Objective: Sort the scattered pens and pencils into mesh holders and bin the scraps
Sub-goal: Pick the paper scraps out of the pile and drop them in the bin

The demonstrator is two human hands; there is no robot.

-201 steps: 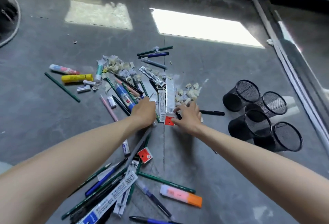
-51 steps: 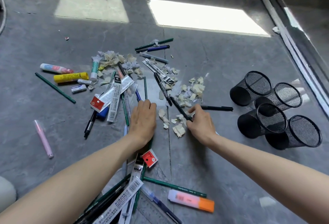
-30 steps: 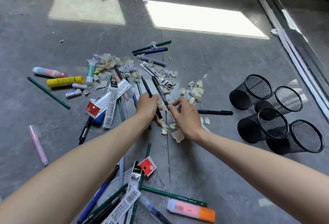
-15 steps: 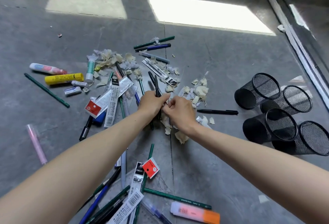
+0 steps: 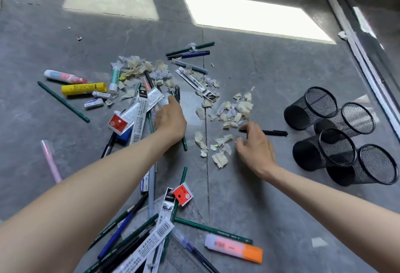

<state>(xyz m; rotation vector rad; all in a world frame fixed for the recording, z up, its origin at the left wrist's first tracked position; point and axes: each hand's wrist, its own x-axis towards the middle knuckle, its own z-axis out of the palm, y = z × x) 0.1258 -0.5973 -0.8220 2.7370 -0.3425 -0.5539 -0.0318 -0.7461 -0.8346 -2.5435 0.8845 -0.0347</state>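
Observation:
Pens, pencils and torn paper scraps (image 5: 236, 109) lie scattered on the grey floor. My left hand (image 5: 171, 119) grips a couple of black pens (image 5: 177, 95); their tips stick out past my fingers, beside the refill packs (image 5: 145, 108). A green pencil (image 5: 184, 142) lies under that wrist. My right hand (image 5: 254, 143) hovers over the scraps with loosely curled fingers. Its fingertips are at the left end of a black pen (image 5: 273, 133) lying flat on the floor. Several black mesh holders (image 5: 311, 108) lean together at the right, mouths facing me. They look empty.
At the left lie a yellow glue stick (image 5: 84, 88), a white-pink tube (image 5: 65, 77), erasers (image 5: 94, 102), a long green pencil (image 5: 62, 104) and a pink pen (image 5: 50, 160). A heap of pens and packs (image 5: 134, 240) and an orange highlighter (image 5: 233, 249) lie near me. A window track (image 5: 357, 34) runs along the right.
My hands were together on the black pens. Now the left hand alone keeps them and has shifted left, while the right hand has let go and moved right toward the lone black pen.

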